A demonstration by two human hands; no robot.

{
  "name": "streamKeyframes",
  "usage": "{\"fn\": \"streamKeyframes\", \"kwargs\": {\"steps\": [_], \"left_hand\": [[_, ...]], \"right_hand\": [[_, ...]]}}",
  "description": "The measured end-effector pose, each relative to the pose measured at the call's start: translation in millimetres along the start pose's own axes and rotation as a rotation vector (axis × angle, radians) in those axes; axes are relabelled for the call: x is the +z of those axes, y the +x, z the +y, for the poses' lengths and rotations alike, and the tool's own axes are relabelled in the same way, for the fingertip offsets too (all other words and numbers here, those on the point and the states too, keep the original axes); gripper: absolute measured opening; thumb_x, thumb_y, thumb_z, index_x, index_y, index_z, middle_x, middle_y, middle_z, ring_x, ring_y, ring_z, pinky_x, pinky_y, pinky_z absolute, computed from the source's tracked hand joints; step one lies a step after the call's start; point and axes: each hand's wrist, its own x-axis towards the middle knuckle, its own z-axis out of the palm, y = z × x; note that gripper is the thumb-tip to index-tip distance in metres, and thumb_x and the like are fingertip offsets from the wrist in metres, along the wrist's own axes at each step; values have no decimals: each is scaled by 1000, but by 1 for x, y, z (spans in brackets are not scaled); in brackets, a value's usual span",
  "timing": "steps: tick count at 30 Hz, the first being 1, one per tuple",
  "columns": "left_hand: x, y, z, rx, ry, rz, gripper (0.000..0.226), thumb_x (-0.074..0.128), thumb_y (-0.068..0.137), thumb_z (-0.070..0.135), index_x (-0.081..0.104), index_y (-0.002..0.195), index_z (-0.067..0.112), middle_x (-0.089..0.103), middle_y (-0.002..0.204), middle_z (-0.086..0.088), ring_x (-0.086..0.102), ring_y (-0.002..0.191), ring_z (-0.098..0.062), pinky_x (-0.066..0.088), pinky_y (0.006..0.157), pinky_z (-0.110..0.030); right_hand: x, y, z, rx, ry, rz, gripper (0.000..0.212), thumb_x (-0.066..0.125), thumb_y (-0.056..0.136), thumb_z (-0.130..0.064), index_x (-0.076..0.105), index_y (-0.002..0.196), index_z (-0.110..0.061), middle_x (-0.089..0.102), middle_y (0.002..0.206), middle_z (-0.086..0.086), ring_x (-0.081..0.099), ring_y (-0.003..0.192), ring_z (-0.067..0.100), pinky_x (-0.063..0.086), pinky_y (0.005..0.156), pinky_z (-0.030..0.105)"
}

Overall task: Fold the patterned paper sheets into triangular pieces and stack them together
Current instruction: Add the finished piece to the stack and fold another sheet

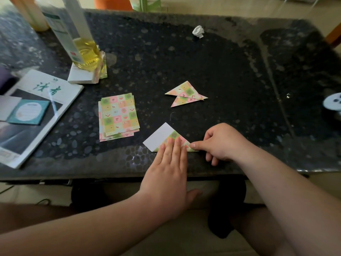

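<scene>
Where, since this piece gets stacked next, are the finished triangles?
In the head view, the finished triangles lie overlapping on the table, right of the unfolded sheet stack and beyond the right hand.

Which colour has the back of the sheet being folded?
Plain white. The sheet shows its back best in head view.

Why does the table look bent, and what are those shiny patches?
Head view: the wide-angle lens bows the table at its edges; light glares off its glossy top beside the half-folded sheet; the bottle of yellow liquid leans, stretched.
</scene>
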Motion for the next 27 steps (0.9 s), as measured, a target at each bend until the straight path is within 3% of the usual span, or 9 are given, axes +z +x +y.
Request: {"fn": "streamKeyframes", "kwargs": {"steps": [14,19,22,27], "left_hand": [[6,4,-3,4,69,-2,113,23,91,84,-32,152,6,-35,156,-32,-28,149,-46,-15,123,-56],[10,-4,-23,8,131,-11,111,16,91,85,-37,145,4,-40,157,-20,-40,145,-37,-21,120,-56],[7,-13,-40,-20,169,-84,116,12,86,89,-34,149,5,-43,156,-15,-44,142,-33,-21,119,-58],[4,-33,-64,-58,214,-170,120,14,81,94,-45,141,8,-48,154,-10,-45,142,-35,-20,119,-60]], "right_hand": [[-6,-1,-4,55,-58,-102,43,79,84,-54,67,91,-13,75,66,3,64,53,17,45,57,29],[-10,1,-4,74,-23,-132,37,81,86,-46,67,90,-12,75,65,5,63,46,14,44,49,24],[-11,2,-3,71,-25,-142,36,81,85,-46,69,90,-13,76,68,5,65,48,13,46,49,24],[-12,0,-3,72,-18,-143,37,81,85,-47,70,92,-12,76,68,5,66,50,14,46,51,26]]}}
